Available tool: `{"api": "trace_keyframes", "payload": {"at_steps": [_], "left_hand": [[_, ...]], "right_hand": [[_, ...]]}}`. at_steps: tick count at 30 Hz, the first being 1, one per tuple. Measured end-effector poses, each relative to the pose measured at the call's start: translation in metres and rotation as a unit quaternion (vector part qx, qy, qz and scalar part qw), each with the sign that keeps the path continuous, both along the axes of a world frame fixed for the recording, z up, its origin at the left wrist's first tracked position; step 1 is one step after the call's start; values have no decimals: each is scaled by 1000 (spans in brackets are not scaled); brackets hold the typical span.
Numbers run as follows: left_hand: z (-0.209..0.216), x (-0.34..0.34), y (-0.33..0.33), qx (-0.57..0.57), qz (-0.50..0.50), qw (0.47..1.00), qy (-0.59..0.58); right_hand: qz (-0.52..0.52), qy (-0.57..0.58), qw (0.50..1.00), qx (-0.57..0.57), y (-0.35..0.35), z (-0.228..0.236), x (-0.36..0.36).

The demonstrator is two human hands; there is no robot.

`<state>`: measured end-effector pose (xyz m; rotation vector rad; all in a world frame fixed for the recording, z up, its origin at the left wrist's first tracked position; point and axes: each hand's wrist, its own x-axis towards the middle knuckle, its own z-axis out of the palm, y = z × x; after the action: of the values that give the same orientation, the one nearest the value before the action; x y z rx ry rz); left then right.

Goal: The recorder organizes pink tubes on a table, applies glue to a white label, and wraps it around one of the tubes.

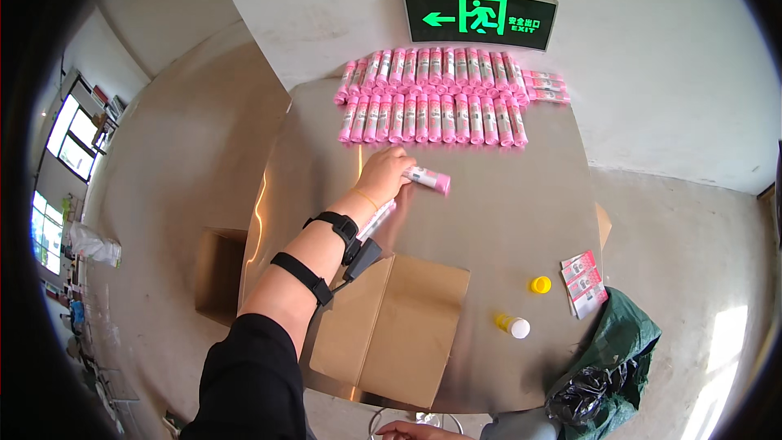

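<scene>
My left hand [386, 173] reaches over the metal table, its fingers closed round one end of a pink plastic-bag roll [428, 179] with a printed label. The roll's free end points right. Another pink-and-white roll [378, 221] shows beside my wrist, partly hidden by the arm. Just beyond my left hand are rows of similar pink rolls [432, 118], packed side by side and stacked against the wall. At the bottom edge is my right hand [417, 431], low in front of the table; its visible fingers look loosely stretched, with nothing seen in them.
An unfolded cardboard box [415, 318] lies at the table's near side. To its right are a yellow cap [540, 284], a small yellow-and-white bottle [513, 326] and printed labels [583, 283]. A green sack [623, 350] hangs by the right corner. Another carton [220, 273] stands left of the table.
</scene>
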<state>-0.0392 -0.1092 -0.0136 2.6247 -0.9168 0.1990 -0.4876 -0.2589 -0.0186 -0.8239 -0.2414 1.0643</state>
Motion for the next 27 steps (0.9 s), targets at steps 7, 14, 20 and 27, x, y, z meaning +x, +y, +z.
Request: {"api": "trace_keyframes", "payload": {"at_steps": [7,14,20,27], "left_hand": [[-1,-4,-18,3,190,982,-12],[12,-31,-45,84,252,956,124],[-11,-8,-25,-52,213,957,188],[8,36,-81,-281,110,888,346]], "right_hand": [[-20,-16,999,-24,0,8,3],[-46,-49,994,-85,-2,11,3],[-25,-62,988,-140,-8,24,11],[-79,-84,986,-117,-9,23,2]]}}
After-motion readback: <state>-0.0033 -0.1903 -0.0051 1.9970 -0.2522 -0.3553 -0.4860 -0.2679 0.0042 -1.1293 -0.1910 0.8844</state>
